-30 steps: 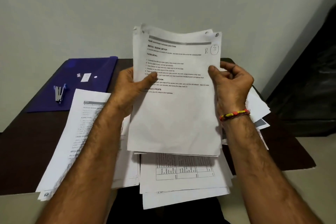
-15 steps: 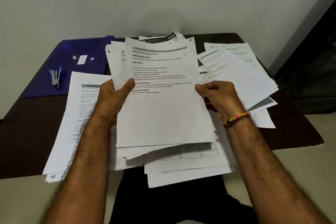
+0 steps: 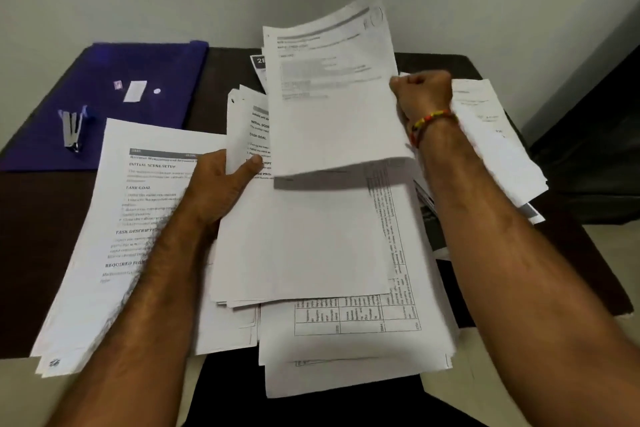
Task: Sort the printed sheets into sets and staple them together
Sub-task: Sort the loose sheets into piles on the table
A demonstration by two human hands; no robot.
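My right hand (image 3: 420, 94) grips the right edge of a printed sheet (image 3: 332, 94) and holds it lifted and tilted above the table. My left hand (image 3: 221, 184) holds the left edge of a thick stack of printed sheets (image 3: 304, 236), thumb on top, low over the table's middle. A silver stapler (image 3: 72, 130) lies on a blue folder (image 3: 138, 94) at the back left. More printed sheets lie under the stack, including a page with a table (image 3: 356, 315).
A separate pile of printed sheets (image 3: 114, 225) lies at the left, under my left forearm. Loose sheets (image 3: 495, 135) fan out at the right behind my right wrist. The dark table (image 3: 27, 253) stands against a white wall; its near edge runs below the papers.
The stack has come down from upright to low over the table. My right hand has pulled the top sheet off it and raised it to the right; my left hand keeps the rest.
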